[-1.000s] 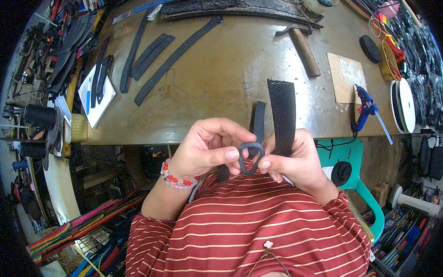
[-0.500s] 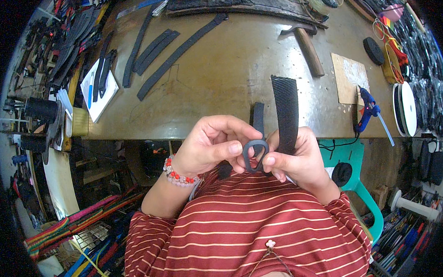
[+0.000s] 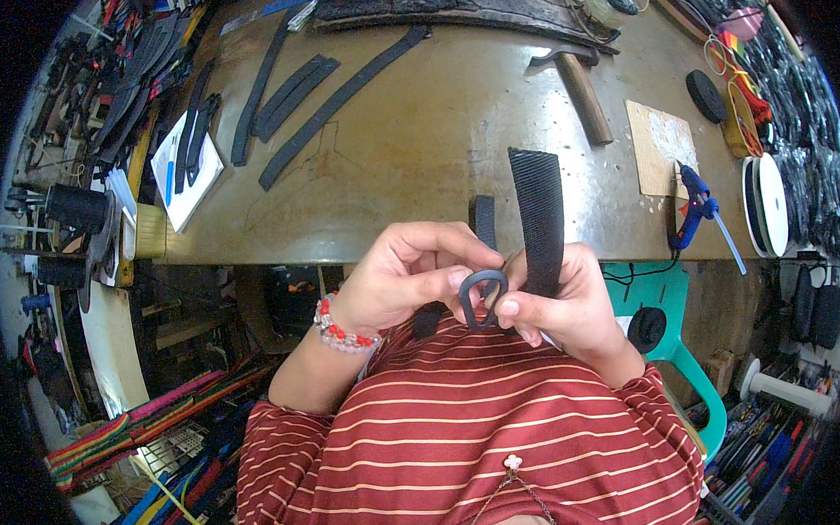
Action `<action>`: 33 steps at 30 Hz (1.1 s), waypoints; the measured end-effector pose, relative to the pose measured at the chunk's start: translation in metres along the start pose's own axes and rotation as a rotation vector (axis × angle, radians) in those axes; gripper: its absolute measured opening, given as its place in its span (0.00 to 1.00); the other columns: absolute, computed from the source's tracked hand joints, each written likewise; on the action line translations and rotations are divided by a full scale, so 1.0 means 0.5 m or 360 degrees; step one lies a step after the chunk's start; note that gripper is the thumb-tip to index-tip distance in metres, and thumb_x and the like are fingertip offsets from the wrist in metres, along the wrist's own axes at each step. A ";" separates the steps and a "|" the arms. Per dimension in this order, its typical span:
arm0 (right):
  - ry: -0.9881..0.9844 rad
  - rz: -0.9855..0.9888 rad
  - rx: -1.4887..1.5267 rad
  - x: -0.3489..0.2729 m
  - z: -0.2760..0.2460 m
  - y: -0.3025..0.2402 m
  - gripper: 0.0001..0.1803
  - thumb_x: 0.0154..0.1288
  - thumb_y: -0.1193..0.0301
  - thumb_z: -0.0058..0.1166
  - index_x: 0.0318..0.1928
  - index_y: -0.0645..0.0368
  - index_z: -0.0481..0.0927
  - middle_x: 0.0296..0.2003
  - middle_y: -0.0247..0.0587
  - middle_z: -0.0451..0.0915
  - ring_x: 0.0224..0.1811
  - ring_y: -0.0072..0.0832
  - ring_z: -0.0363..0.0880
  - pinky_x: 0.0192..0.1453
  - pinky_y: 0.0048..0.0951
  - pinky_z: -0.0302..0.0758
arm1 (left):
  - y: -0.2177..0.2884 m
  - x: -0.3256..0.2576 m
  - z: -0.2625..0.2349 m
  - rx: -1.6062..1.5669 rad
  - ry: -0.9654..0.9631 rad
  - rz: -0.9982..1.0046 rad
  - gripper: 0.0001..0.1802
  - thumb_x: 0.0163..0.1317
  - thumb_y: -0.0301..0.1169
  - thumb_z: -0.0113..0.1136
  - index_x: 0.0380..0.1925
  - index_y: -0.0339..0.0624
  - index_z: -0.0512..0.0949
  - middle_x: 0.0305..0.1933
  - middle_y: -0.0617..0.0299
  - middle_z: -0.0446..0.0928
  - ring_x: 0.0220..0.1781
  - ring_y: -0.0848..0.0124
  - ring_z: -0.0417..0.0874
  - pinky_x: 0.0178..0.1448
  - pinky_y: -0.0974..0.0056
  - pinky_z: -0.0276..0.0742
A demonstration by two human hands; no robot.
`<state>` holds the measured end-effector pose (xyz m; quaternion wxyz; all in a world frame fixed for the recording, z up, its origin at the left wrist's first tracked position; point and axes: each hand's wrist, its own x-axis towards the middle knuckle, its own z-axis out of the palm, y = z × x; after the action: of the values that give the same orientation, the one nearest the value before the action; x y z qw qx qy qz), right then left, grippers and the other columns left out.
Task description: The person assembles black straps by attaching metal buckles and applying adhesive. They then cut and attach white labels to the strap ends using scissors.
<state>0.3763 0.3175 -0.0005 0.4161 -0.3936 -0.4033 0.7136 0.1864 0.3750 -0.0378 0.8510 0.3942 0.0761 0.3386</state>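
Note:
My left hand [image 3: 411,279], with a red and clear bead bracelet at the wrist, pinches the upper left side of a black oval ring [image 3: 468,307] between thumb and fingers. My right hand [image 3: 574,294] grips a wide ribbed black webbing strap [image 3: 538,212], whose free end rises over the table edge. Its thumb also presses the ring's right side. Behind the fingers another short black strap piece [image 3: 484,220] sticks up. A dark strap end [image 3: 428,320] hangs below my left hand. How the strap meets the ring is hidden by the fingers.
On the table [image 3: 408,170] lie several cut black straps [image 3: 341,108], a hammer [image 3: 584,95], a piece of cardboard [image 3: 652,139] and a blue glue gun [image 3: 696,207]. A white spool [image 3: 774,204] stands at right. A green chair [image 3: 701,373] is beside me.
The ring has tilted slightly in my fingers, and my left thumb and fingers have shifted a little along it. The strap in my right hand leans slightly more left.

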 end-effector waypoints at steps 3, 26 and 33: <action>0.0000 0.0008 0.0005 0.000 0.000 0.001 0.07 0.57 0.73 0.61 0.27 0.63 0.78 0.15 0.30 0.73 0.13 0.13 0.67 0.16 0.16 0.62 | -0.004 0.002 0.001 0.0000 -0.0027 0.0016 0.13 0.59 0.23 0.57 0.45 0.31 0.76 0.40 0.58 0.75 0.38 0.74 0.80 0.40 0.74 0.78; 0.0133 -0.0026 -0.0850 0.028 -0.101 -0.019 0.05 0.62 0.74 0.54 0.35 0.62 0.78 0.23 0.27 0.74 0.22 0.12 0.69 0.24 0.16 0.65 | 0.055 0.015 -0.018 0.0843 0.0528 0.0135 0.09 0.60 0.26 0.57 0.38 0.32 0.77 0.31 0.59 0.78 0.29 0.73 0.80 0.29 0.71 0.82; -0.0091 -0.0169 -0.1003 0.050 -0.086 -0.022 0.06 0.59 0.73 0.57 0.35 0.62 0.80 0.24 0.31 0.78 0.27 0.17 0.73 0.31 0.20 0.69 | 0.043 0.013 -0.029 0.0533 0.0343 -0.0174 0.07 0.59 0.25 0.57 0.35 0.33 0.79 0.32 0.61 0.78 0.32 0.77 0.78 0.30 0.74 0.77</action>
<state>0.4092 0.3544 -0.0116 0.2989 -0.4614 -0.6360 0.5416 0.1747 0.3980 -0.0314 0.7776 0.4870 0.2433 0.3148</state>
